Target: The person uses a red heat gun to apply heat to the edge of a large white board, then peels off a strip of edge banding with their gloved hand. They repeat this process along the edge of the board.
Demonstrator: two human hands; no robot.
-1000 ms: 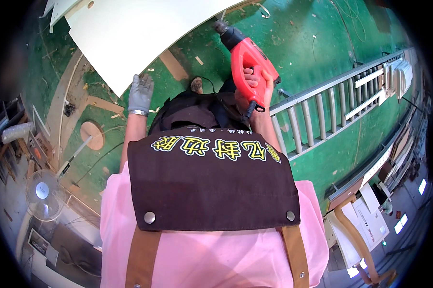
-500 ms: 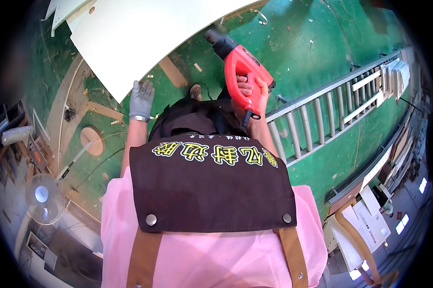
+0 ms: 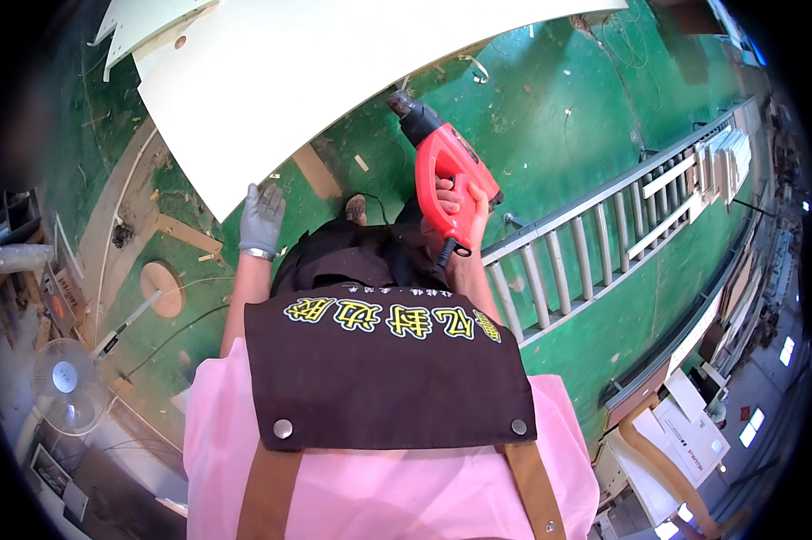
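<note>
My right hand (image 3: 464, 200), bare, is wrapped round the handle of a red heat gun (image 3: 448, 160) with a black barrel. Its metal nozzle points up and left, close to the curved edge of a large white panel (image 3: 307, 81). A grey glove covers my left hand (image 3: 263, 219), whose fingers are stretched out beside the panel's near edge; whether the fingertips touch it I cannot tell. A black cord (image 3: 446, 253) leaves the base of the heat gun's handle.
A metal ladder (image 3: 568, 261) lies at the right, with white strips (image 3: 723, 166) stacked on it. To the left are a fan (image 3: 64, 382), a round wooden disc (image 3: 163, 288) and scraps on the green floor (image 3: 550, 108). A brown board piece (image 3: 318, 171) lies under the panel's edge.
The panel shows lower and larger in view. My left hand sits lower, still beside its edge. The heat gun has shifted slightly left and down, still held in my right hand.
</note>
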